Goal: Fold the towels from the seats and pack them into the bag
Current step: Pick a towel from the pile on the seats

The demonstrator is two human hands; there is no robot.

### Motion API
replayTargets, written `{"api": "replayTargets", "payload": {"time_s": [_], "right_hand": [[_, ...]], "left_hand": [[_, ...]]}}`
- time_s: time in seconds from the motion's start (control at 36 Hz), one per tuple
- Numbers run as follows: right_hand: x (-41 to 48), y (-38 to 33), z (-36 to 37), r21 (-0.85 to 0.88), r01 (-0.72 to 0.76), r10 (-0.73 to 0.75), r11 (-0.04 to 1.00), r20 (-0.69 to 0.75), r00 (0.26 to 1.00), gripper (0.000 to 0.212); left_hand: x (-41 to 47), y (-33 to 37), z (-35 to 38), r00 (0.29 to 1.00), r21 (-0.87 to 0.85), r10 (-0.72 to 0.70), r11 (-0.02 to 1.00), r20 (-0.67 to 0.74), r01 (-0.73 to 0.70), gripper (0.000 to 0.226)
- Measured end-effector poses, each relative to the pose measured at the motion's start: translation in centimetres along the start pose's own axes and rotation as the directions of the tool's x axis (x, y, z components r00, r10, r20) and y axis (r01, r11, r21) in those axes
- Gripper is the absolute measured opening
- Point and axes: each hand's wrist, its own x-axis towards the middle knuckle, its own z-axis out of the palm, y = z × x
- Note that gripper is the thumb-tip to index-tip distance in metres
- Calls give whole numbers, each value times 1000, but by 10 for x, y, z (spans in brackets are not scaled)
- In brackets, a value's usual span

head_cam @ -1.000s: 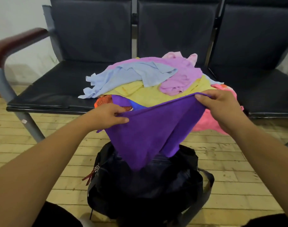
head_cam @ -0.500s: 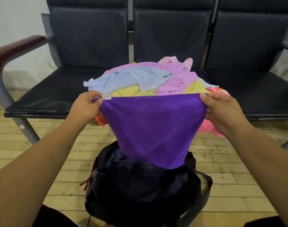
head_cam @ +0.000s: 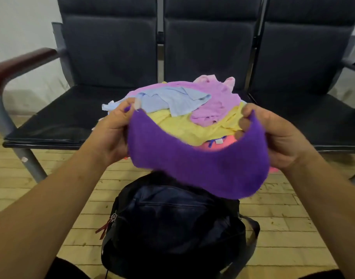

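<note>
Single head-worn view — forward and down, close, facing the seats (head_cam: 209,47)

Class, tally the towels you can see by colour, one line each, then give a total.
Purple towel: 1
Light blue towel: 1
Lilac towel: 1
Yellow towel: 1
Pale pink towel: 1
Bright pink towel: 1
Total: 6 showing; more may lie hidden beneath.

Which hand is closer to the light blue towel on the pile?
Left. The left hand grips the purple towel's corner right by the light blue towel's left edge; the right hand holds the other corner, out beyond the lilac towel.
</note>
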Motion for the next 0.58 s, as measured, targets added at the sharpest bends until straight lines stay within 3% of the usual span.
{"api": "replayTargets", "payload": {"time_s": [0.06,0.17,0.33,0.58], "right_hand": [[10,10,11,-170,41,-61,985,-112,992,14],[34,38,24,-286,75,-145,955,-234,961,25],[51,57,28,-421,91,-214,902,-254,943,13],[55,60,25,-410,82,-212,909,-282,936,19]], "left_hand": [[2,-10,12,1000,66,-15,998,6,14,24],[7,-38,35,1000,228,-6,974,28,-1,10],[14,-56,45,999,161,20,987,31,-24,5],[19,-51,44,999,195,4,981,32,-10,13]]}}
